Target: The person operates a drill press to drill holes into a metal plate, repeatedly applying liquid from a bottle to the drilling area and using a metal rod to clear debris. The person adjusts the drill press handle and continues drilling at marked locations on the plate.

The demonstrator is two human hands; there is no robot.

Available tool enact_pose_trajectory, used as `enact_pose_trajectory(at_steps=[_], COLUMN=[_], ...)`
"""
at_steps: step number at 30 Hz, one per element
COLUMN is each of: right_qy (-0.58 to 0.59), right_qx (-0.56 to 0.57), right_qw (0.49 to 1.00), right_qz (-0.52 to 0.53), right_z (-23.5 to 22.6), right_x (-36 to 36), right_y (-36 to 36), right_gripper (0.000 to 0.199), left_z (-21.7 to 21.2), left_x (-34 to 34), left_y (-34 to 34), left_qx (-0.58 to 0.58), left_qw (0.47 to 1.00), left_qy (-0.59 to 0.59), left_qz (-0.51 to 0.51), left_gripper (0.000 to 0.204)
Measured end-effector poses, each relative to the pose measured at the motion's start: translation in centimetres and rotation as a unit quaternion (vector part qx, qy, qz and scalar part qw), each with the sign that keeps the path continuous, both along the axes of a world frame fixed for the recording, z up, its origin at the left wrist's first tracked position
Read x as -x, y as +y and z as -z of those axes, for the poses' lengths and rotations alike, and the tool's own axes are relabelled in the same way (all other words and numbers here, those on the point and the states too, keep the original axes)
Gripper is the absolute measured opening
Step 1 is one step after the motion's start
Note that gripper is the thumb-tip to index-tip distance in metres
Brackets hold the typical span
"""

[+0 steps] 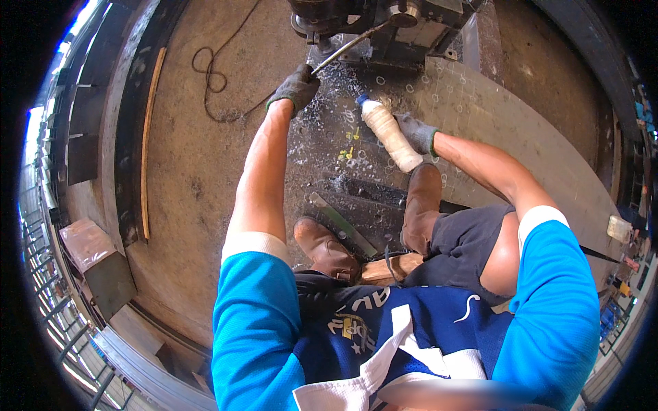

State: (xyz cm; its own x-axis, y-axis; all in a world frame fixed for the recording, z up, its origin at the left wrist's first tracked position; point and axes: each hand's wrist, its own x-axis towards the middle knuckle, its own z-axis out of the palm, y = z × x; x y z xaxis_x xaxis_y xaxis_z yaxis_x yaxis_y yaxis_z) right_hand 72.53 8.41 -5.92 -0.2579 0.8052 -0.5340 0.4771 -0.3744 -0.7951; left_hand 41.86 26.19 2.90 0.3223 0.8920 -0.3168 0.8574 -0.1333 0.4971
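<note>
Over a steel plate [480, 116] marked with chalk circles, the gloved left hand [296, 85] is closed around the drill press lever [349, 46] that runs up to the dark machine [384, 20]. Just right of it, the gloved right hand [417, 133] clasps a plastic bottle [387, 131] of pale liquid, tilted with its blue cap toward the machine. Metal shavings [322, 109] lie scattered near both hands, beyond the brown boots [419, 205].

Knit cloth gloves [296, 87], glossy plastic bottle [389, 133], seemingly matt steel plate [480, 116].
</note>
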Motion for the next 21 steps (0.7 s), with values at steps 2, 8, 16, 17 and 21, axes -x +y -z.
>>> enact_pose_trajectory(at_steps=[2,8,16,17,21], right_qy=[0.038,-0.153,-0.145,-0.162,0.016], right_qx=[0.095,-0.141,-0.078,-0.094,0.023], right_qw=[0.993,0.964,0.98,0.974,1.0], right_qz=[0.067,-0.168,-0.113,-0.126,0.004], right_z=[0.1,-1.8,-3.5,-3.5,-3.3], right_x=[0.1,0.2,2.3,2.7,5.5], right_y=[0.1,0.2,0.4,0.2,-0.5], right_gripper=[0.038,0.039,0.037,0.037,0.038], left_z=[0.1,-0.5,0.0,0.2,0.8], left_x=[0.1,0.4,1.7,2.1,4.4], left_y=[0.0,-0.2,-0.4,-0.5,-0.8], left_qx=[0.007,0.007,0.0,-0.004,0.011], left_qw=[1.0,1.0,1.0,1.0,0.999], left_qy=[0.002,-0.007,-0.017,-0.019,-0.036], left_qz=[0.0,-0.004,0.004,0.004,-0.003], left_gripper=[0.041,0.043,0.045,0.045,0.044])
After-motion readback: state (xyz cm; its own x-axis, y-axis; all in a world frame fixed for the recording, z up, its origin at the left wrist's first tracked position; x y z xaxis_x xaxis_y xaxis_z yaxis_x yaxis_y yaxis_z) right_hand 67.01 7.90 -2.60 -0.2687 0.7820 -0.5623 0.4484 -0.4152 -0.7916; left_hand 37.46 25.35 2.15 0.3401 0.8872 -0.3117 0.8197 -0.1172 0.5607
